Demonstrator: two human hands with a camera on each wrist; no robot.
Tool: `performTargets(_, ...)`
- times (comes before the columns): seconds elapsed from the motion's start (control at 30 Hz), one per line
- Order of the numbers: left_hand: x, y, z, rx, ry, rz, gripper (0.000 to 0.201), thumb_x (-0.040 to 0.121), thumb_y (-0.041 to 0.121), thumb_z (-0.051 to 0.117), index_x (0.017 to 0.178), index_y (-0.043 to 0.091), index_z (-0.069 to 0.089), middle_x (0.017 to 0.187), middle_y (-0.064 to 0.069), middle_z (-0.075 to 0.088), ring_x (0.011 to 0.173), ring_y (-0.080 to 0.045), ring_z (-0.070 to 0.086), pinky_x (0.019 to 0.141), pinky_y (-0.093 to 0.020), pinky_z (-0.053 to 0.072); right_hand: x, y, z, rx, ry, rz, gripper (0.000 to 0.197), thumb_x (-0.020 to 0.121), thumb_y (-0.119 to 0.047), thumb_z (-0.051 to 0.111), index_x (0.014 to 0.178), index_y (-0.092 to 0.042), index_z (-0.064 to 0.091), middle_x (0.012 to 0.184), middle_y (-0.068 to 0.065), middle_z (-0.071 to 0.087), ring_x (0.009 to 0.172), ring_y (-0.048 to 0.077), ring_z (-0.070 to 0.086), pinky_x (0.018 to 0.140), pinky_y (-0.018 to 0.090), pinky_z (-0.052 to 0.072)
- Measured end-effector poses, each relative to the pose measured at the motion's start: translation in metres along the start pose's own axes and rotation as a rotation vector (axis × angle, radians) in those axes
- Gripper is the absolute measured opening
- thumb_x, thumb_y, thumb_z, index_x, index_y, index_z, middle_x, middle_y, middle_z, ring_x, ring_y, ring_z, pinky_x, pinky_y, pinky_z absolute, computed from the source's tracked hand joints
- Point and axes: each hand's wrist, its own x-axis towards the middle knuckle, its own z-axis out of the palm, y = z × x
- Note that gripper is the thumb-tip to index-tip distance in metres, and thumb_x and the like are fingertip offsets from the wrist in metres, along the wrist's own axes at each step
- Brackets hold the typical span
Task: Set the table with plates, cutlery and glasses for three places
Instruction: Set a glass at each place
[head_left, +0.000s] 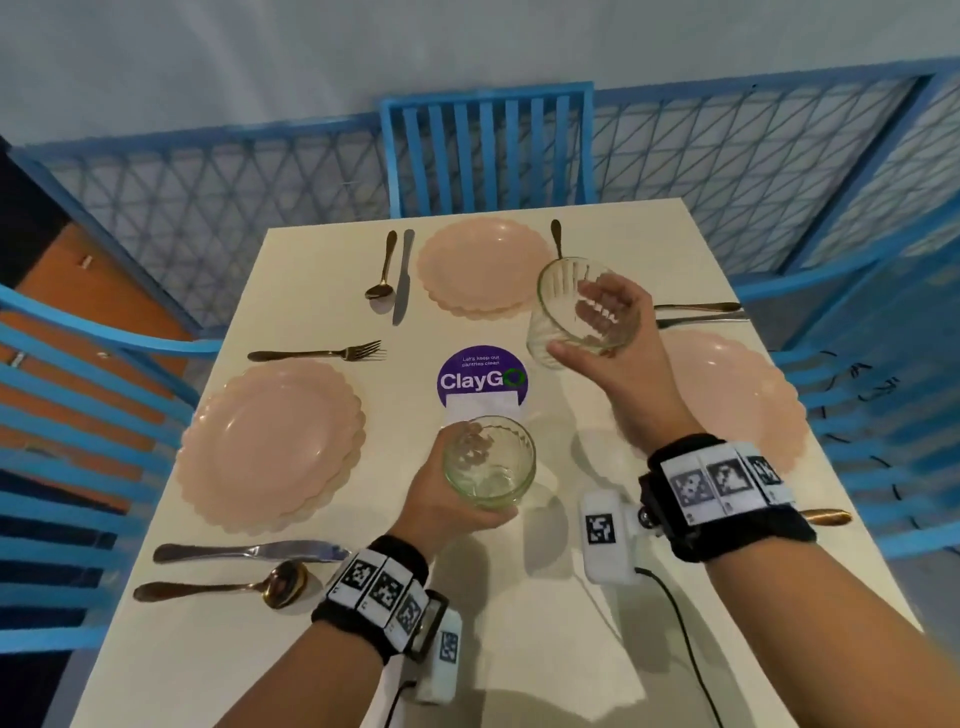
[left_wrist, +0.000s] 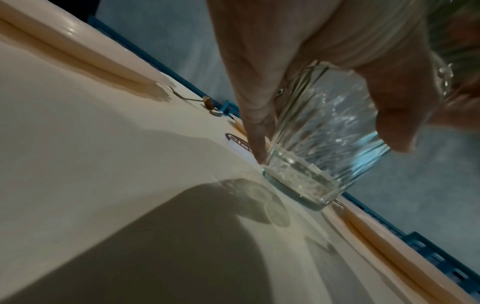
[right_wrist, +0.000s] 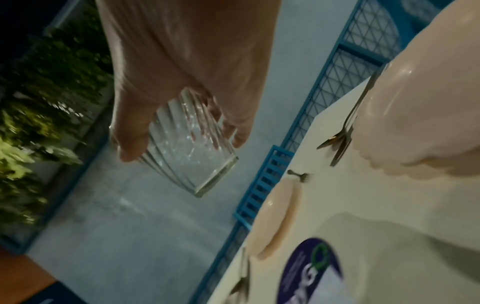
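Glasses are held one in each hand: the right hand (head_left: 613, 338) is wrapped round a ribbed glass (head_left: 576, 312), tilted in the air beside the far plate (head_left: 483, 265); the left hand (head_left: 441, 499) clasps a second glass (head_left: 491, 462), its base on or just above the cream table (head_left: 519, 623), near the purple sticker (head_left: 482, 376)

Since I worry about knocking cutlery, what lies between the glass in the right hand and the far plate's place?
The far fork lies right behind the raised glass held by the right hand, beside the far plate; nothing else visible.
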Motion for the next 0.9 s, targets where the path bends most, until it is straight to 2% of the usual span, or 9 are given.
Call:
performTargets(0.03,0.001,0.002,-0.001,-0.026,0.016,-0.009,0.084,0.033,0.025,0.083,0.111,0.030,0.050,0.108,0.004,0.061,0.099,-0.011,0.059,0.093,-0.035,0.049,0.014,0.011,-0.004,-0.011,0.044,0.027,0.079,0.059,-0.007,0.084,0.122,-0.023,0.040,0.126,-0.003,0.051,0.119,0.014,0.051,0.101,0.032,0.043)
performTargets(0.1,0.004,0.003,-0.003,-0.018,0.017,-0.010,0.089,0.033,0.026,0.082,0.115,0.026,0.049,0.109,0.006,0.059,0.098,-0.004,0.058,0.093,-0.034,0.049,0.036,0.040,-0.013,-0.093,0.132,0.079,0.080,0.063,0.003,0.082,0.127,-0.013,0.038,0.125,0.002,0.049,0.119,0.019,0.049,0.102,0.033,0.043)
performTargets(0.2,0.010,0.002,-0.007,0.037,0.000,0.002,0.091,0.034,0.031,0.083,0.117,0.028,0.045,0.111,0.012,0.057,0.097,0.007,0.057,0.091,-0.028,0.049,0.054,0.076,-0.024,-0.209,0.231,0.138,0.085,0.062,-0.002,0.084,0.132,-0.007,0.037,0.125,0.004,0.051,0.123,0.022,0.049,0.109,0.039,0.039)
performTargets(0.27,0.013,0.001,-0.008,0.038,0.000,-0.011,0.089,0.035,0.030,0.085,0.115,0.033,0.045,0.111,0.013,0.058,0.100,0.003,0.057,0.090,-0.027,0.049,0.060,0.089,-0.029,-0.279,0.271,0.151,0.087,0.062,-0.006,0.085,0.135,-0.008,0.037,0.130,0.008,0.052,0.123,0.021,0.049,0.106,0.028,0.038)
performTargets(0.33,0.016,0.000,-0.009,0.044,0.002,-0.017,0.090,0.035,0.029,0.086,0.115,0.035,0.045,0.112,0.014,0.058,0.103,0.000,0.058,0.091,-0.028,0.049,0.064,0.096,-0.033,-0.330,0.287,0.162,0.088,0.062,-0.007,0.085,0.135,-0.009,0.036,0.132,0.009,0.052,0.123,0.020,0.049,0.099,0.021,0.036)
performTargets(0.43,0.018,0.003,-0.008,0.058,-0.004,-0.012,0.090,0.035,0.030,0.085,0.116,0.034,0.045,0.112,0.015,0.059,0.102,0.004,0.058,0.092,-0.028,0.048,0.069,0.104,-0.035,-0.397,0.295,0.193,0.085,0.064,-0.008,0.083,0.134,-0.008,0.036,0.131,0.008,0.052,0.122,0.020,0.049,0.092,0.018,0.034)
performTargets(0.73,0.018,0.007,-0.006,0.090,-0.016,-0.022,0.088,0.034,0.032,0.083,0.113,0.038,0.044,0.112,0.017,0.058,0.100,0.008,0.057,0.095,-0.030,0.048,0.070,0.109,-0.037,-0.464,0.276,0.228,0.088,0.063,-0.006,0.083,0.136,-0.006,0.033,0.136,0.010,0.048,0.126,0.023,0.046,0.095,0.017,0.034)
performTargets(0.83,0.015,0.009,-0.007,0.098,-0.005,-0.020,0.088,0.035,0.033,0.084,0.114,0.038,0.044,0.111,0.017,0.058,0.102,0.003,0.057,0.094,-0.029,0.048,0.057,0.092,-0.036,-0.447,0.290,0.172,0.099,0.063,-0.007,0.083,0.142,-0.008,0.025,0.144,0.010,0.035,0.133,0.023,0.036,0.109,0.025,0.031)
performTargets(0.9,0.013,0.011,-0.010,0.099,0.010,-0.014,0.090,0.035,0.034,0.084,0.116,0.035,0.045,0.111,0.017,0.058,0.103,0.001,0.057,0.094,-0.029,0.048,0.035,0.072,-0.030,-0.434,0.340,0.073,0.093,0.070,-0.015,0.080,0.144,-0.011,0.024,0.146,0.007,0.032,0.134,0.018,0.035,0.114,0.035,0.030)
